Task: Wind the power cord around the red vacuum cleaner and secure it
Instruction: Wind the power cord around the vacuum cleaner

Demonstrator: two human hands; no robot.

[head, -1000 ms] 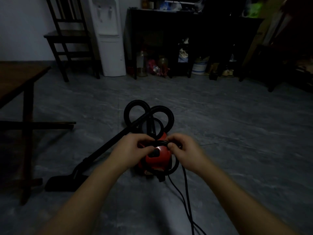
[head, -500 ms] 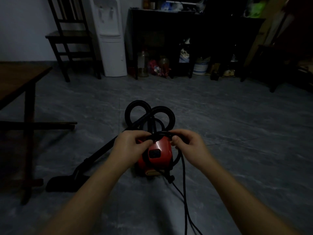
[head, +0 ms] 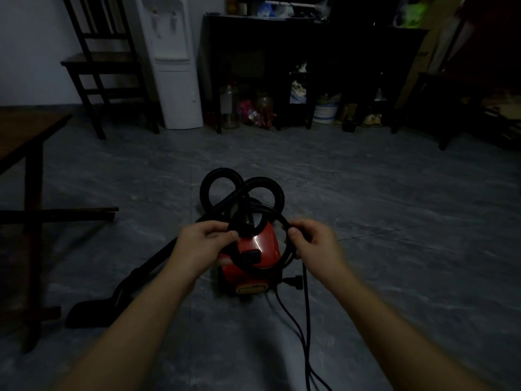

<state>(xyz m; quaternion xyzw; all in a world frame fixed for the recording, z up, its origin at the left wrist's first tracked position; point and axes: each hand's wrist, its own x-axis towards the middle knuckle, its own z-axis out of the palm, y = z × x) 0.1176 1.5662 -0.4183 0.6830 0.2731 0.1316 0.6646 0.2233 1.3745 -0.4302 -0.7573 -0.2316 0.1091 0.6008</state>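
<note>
A small red vacuum cleaner (head: 260, 251) stands on the grey floor in the middle of the view. Its black hose (head: 225, 179) curls in two loops behind it. A black power cord (head: 306, 320) forms a loop held above the vacuum's top, and the rest trails down the floor toward me. My left hand (head: 201, 244) pinches the left side of the loop. My right hand (head: 313, 241) grips the loop's right side. The plug (head: 294, 282) lies by the vacuum's right base.
The black wand and floor nozzle (head: 93, 310) stretch out to the left. A wooden table (head: 28, 136) stands at the left edge. A chair (head: 104, 63), a white water dispenser (head: 172, 60) and dark cluttered shelves (head: 282, 66) line the far wall.
Both hands have lifted and moved apart, pulling the cord into a wider loop above the vacuum. More of the red body shows, and the plug has come into sight at the right base.
</note>
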